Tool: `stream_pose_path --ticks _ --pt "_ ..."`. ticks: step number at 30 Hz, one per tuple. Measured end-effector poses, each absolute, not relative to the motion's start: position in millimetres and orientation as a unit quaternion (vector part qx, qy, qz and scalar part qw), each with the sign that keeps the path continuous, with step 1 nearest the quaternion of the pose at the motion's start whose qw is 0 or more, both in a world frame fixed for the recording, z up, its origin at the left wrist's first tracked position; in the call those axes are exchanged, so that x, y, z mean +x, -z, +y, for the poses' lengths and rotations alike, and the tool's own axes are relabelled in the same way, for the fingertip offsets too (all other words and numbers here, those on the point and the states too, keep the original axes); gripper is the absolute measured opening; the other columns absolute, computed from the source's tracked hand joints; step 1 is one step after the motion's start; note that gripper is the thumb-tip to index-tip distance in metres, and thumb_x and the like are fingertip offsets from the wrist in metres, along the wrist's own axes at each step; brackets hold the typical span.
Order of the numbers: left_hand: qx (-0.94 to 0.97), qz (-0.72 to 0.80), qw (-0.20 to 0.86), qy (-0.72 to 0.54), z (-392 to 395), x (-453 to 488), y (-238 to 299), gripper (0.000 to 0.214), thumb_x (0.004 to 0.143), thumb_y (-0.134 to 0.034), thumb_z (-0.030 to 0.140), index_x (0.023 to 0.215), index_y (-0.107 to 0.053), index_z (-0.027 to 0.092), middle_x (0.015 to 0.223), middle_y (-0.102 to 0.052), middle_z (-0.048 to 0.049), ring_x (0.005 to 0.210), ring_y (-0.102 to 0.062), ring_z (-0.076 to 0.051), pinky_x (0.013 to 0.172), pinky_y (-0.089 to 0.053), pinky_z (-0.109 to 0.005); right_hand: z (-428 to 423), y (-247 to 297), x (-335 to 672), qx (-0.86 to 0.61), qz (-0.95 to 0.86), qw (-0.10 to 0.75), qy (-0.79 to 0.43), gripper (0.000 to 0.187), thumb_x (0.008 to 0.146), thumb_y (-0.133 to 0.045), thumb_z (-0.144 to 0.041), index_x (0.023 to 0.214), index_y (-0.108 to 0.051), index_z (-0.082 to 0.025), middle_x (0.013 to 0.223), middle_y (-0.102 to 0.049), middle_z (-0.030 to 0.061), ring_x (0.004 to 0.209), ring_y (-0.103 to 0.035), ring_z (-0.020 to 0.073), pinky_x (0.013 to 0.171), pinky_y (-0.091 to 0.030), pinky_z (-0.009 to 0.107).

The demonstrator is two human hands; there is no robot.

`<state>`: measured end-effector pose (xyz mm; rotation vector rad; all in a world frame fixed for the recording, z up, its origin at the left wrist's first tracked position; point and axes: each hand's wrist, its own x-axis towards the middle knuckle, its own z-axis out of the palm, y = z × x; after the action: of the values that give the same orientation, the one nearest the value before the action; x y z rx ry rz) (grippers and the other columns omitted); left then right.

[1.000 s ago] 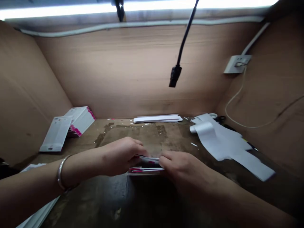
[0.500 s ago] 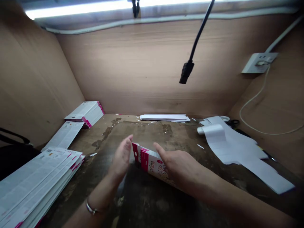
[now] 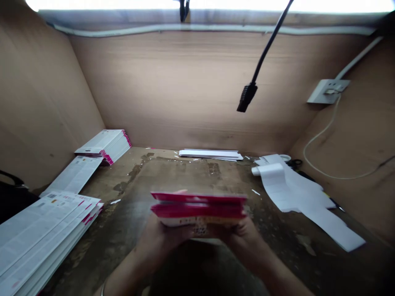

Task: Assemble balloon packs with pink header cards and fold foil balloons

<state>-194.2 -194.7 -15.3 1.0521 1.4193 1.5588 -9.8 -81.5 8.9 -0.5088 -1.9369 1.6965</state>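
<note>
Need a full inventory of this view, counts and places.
wooden bench: 1, brown, scuffed, under everything
magenta-edged card stack: 1, white and magenta, held above bench centre
printed card pile: 1, white and magenta, front left
loose printed card: 1, white, behind that pile
leaning card stack: 1, white and magenta, back left corner
white strip bundle: 1, white, along back wall
paper offcut: 1, white, right of bench
scissors: 1, black, back right
wall socket: 1, white, right wall
white cable: 1, white, hanging below socket
hanging black cable: 1, black, above bench
left hand: 1, under stack
right hand: 1, under stack
</note>
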Motion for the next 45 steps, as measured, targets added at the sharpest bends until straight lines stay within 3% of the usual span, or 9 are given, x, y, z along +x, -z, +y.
stream_pose_path --ticks 5,11,20,24,30,33,38,41,45 --pt "0.448 0.584 0.369 -0.568 -203.4 -190.5 24.0 0.026 0.073 -0.071 0.032 0.096 -0.068 0.020 0.095 -0.072 -0.0032 0.090 -0.066 -0.023 0.080 -0.053 -0.032 -92.5 32.0 -7.7 -0.226 -0.710 0.267 -0.611 0.041 0.083 -0.062 -0.039 0.119 -0.059 -0.019 0.114 -0.064 0.0102 0.102 -0.060 0.0279 0.087 -0.049 0.039" --pt "0.477 0.541 0.410 -0.558 -201.4 -191.7 35.1 0.021 0.076 -0.068 0.031 0.094 -0.070 0.020 0.094 -0.072 -0.0025 0.089 -0.066 -0.023 0.081 -0.052 -0.033 -96.3 45.3 -9.7 -0.218 -0.724 0.251 -0.605 0.026 0.085 -0.060 -0.039 0.104 -0.068 -0.023 0.107 -0.068 0.0067 0.100 -0.061 0.0275 0.091 -0.046 0.041" --pt "0.302 0.548 0.529 -0.573 -185.5 -180.9 45.8 0.048 0.069 -0.072 0.036 0.108 -0.059 0.011 0.103 -0.069 -0.0149 0.096 -0.065 -0.031 0.081 -0.053 -0.041 -92.2 50.6 -11.2 -0.270 -0.532 0.199 -0.778 0.045 0.076 -0.071 -0.041 0.109 -0.061 -0.012 0.102 -0.069 0.0151 0.092 -0.065 0.0326 0.083 -0.051 0.048" --pt "0.399 0.702 0.300 -0.509 -187.6 -184.0 67.9 0.064 0.070 -0.068 0.027 0.129 -0.045 0.019 0.131 -0.051 -0.0157 0.116 -0.053 -0.030 0.094 -0.046 -0.046 -85.3 68.6 -16.2 -0.336 -0.476 0.206 -0.786 0.052 0.063 -0.079 -0.045 0.099 -0.062 -0.011 0.094 -0.071 0.0151 0.086 -0.067 0.0342 0.079 -0.053 0.049" --pt "0.688 0.662 0.124 -0.272 -203.0 -181.5 79.8 0.031 0.088 -0.048 0.026 0.115 -0.062 0.027 0.127 -0.055 -0.0100 0.123 -0.045 -0.029 0.098 -0.045 -0.046 -77.4 76.3 -13.9 -0.334 -0.495 0.186 -0.780 0.052 0.065 -0.076 -0.048 0.101 -0.063 -0.011 0.092 -0.071 0.0130 0.084 -0.067 0.0313 0.079 -0.051 0.047" --pt "0.701 0.666 0.109 -0.230 -201.9 -180.6 80.8 0.032 0.088 -0.047 0.028 0.117 -0.061 0.026 0.128 -0.055 -0.0112 0.121 -0.047 -0.031 0.094 -0.048 -0.047 -69.8 59.7 -2.0 -0.364 -0.656 0.105 -0.653 0.042 0.075 -0.065 -0.051 0.091 -0.065 -0.012 0.082 -0.070 0.0118 0.077 -0.066 0.0301 0.073 -0.052 0.045" --pt "0.715 0.664 0.103 -0.191 -196.4 -181.3 80.0 0.032 0.088 -0.047 0.028 0.118 -0.060 0.029 0.128 -0.055 -0.0084 0.122 -0.045 -0.031 0.094 -0.048 -0.047 -61.8 22.3 3.8 -0.426 -0.890 0.120 -0.114 0.028 0.088 -0.049 -0.034 0.091 -0.065 -0.011 0.093 -0.065 0.0179 0.092 -0.059 0.0338 0.079 -0.047 0.049" --pt "0.717 0.665 0.108 -0.181 -196.0 -179.6 78.6 0.032 0.089 -0.045 0.028 0.117 -0.061 0.026 0.129 -0.055 -0.0091 0.122 -0.046 -0.031 0.095 -0.047 -0.046 -66.5 24.4 -13.0 -0.283 -0.938 0.169 -0.106 0.032 0.090 -0.044 -0.017 0.118 -0.057 -0.015 0.128 -0.051 0.0148 0.119 -0.044 0.0268 0.098 -0.040 0.042" --pt "0.707 0.669 0.136 -0.185 -197.7 -178.6 67.1 0.028 0.084 -0.052 0.022 0.110 -0.063 0.025 0.127 -0.057 -0.0059 0.121 -0.047 -0.028 0.099 -0.043 -0.042 -74.0 53.6 -31.6 -0.216 -0.958 0.106 -0.153 0.034 0.087 -0.050 -0.018 0.120 -0.057 -0.023 0.131 -0.051 0.0081 0.117 -0.045 0.0236 0.101 -0.037 0.039"
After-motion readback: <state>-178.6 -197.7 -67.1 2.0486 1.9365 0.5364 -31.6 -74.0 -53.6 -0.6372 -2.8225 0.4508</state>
